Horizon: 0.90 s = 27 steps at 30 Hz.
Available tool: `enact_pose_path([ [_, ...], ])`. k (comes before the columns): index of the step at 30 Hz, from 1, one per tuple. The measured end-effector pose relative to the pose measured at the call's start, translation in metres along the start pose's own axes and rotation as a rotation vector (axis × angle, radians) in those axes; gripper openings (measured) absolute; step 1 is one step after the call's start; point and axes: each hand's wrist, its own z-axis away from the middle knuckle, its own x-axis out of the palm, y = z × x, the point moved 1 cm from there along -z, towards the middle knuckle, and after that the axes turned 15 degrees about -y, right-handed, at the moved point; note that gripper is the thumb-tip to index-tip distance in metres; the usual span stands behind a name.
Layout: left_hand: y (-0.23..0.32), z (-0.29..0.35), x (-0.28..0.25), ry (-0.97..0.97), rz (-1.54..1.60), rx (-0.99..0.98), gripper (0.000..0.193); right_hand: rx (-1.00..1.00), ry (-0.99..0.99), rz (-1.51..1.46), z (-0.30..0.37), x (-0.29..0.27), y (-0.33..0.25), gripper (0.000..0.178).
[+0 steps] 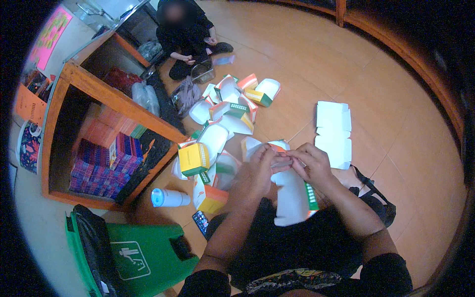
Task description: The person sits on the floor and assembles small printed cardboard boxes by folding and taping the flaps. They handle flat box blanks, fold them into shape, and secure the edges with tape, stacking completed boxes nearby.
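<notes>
Both my hands meet in front of me over a white cardboard box blank (294,195) with a green and orange printed edge. My left hand (261,163) pinches its top flap from the left. My right hand (310,162) grips the same flap from the right, and the blank hangs down over my lap. A folded yellow and green box (194,159) stands just left of my hands. More folded and half-folded boxes (232,106) lie in a heap on the floor beyond.
A flat stack of white blanks (334,131) lies to the right. A wooden shelf unit (106,96) with coloured packets stands at left. Nearby are a white bottle (169,198), a phone (200,222), a green bin (138,255) and a black bag strap (376,193). Another person (190,37) sits farther back.
</notes>
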Motion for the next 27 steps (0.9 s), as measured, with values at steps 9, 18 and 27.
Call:
enact_pose_path([
  [9, -0.006, -0.011, -0.025, -0.019, -0.449, 0.125, 0.011, 0.209, 0.087, -0.119, -0.002, -0.001, 0.01, 0.01],
  [18, -0.028, -0.013, -0.003, -0.064, -0.326, 0.273, 0.012, 0.496, 0.16, -0.595, 0.005, 0.016, 0.022, 0.015],
  [27, -0.011, 0.003, 0.008, 0.084, -0.226, 0.241, 0.012, 0.227, 0.138, -0.407, 0.001, 0.005, 0.005, 0.011],
])
